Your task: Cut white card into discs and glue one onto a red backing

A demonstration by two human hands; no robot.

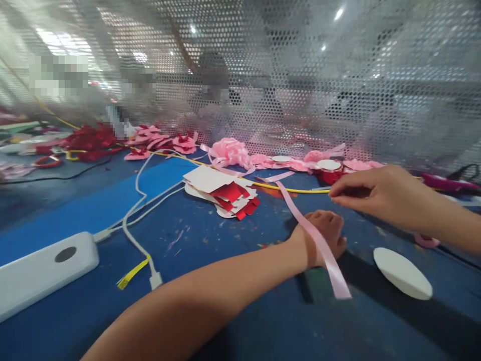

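Note:
My left hand is curled low over the blue table, and whatever its fingers hold is hidden. Across the back of its wrist hangs a strip of pink ribbon, with one end loose toward me. My right hand hovers just beyond and to the right, thumb and fingers drawn into a pinch; I cannot make out anything between them. Below the right hand lies a white oval disc. Left of my hands sits a stack of white and red cut card pieces.
Pink ribbon flowers and dark red ribbon line the back by a perforated metal screen. A yellow cord crosses the table. At left are a white power bank, its cables and a blue sheet.

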